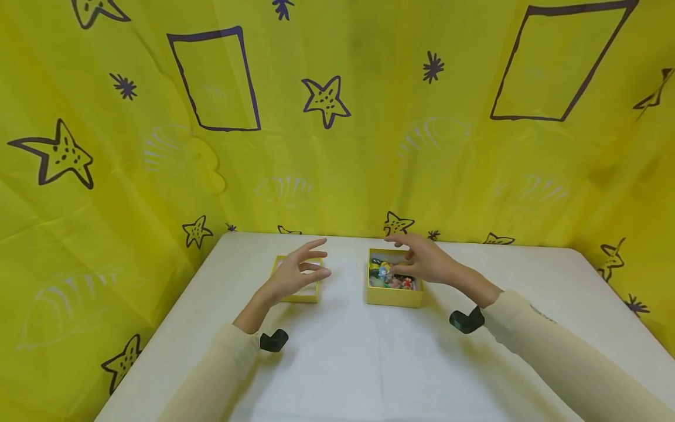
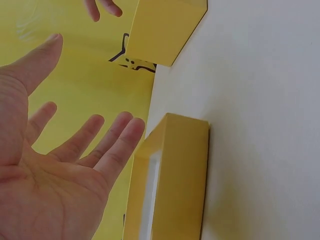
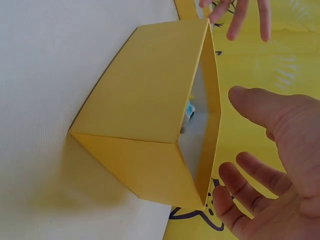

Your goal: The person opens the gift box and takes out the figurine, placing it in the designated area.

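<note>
A yellow box (image 1: pixel 394 298) holds several small colourful figures (image 1: pixel 385 273); in the right wrist view the box (image 3: pixel 135 80) hides most of them, and one blue and white figure (image 3: pixel 188 113) shows. Over its right part hovers the right hand (image 1: pixel 428 261), fingers spread and slightly bent, holding nothing. To the left lies a shallower yellow box or lid (image 1: pixel 300 298) with a white inside. Above it the left hand (image 1: pixel 289 276) is held with fingers apart and nothing between them; its palm (image 2: pixel 55 200) faces the left wrist camera.
The white table (image 1: pixel 337 363) reaches back to a yellow curtain (image 1: pixel 369 164) with drawn stars and frames, which also hangs at both sides. Dark wrist devices sit beside the left cuff (image 1: pixel 273 340) and the right cuff (image 1: pixel 467 320).
</note>
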Demonstrator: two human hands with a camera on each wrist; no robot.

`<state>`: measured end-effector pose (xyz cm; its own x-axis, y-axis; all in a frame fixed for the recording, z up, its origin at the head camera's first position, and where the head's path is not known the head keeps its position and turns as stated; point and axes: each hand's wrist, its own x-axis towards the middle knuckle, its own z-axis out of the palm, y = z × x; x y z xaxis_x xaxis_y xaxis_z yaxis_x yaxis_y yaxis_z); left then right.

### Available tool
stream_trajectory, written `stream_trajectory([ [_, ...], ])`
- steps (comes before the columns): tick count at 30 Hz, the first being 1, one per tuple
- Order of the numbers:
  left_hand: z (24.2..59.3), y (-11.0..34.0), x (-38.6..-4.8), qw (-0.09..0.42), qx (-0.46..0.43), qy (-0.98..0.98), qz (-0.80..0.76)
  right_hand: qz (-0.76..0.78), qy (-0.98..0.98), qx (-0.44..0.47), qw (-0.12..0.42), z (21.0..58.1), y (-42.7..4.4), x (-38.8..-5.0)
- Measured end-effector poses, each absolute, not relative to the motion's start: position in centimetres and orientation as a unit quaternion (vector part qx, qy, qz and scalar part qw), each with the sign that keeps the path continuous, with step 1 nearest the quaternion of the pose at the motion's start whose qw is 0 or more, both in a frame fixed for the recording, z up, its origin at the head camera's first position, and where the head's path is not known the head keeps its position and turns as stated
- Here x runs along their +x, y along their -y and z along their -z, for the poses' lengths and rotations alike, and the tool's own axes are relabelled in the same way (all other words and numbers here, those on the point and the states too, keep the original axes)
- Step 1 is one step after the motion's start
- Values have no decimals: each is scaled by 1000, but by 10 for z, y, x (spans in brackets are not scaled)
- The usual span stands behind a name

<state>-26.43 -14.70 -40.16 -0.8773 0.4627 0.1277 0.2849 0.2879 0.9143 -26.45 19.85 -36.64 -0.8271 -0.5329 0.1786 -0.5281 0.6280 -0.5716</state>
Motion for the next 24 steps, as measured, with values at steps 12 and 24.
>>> stream_trajectory([
  [12,410,124,-266,121,229,-773,-580,308,-905,-293,25,367,-202,-264],
  [24,419,98,-267,163,217,-743,-611,293,-913,-281,39,372,-202,-265],
])
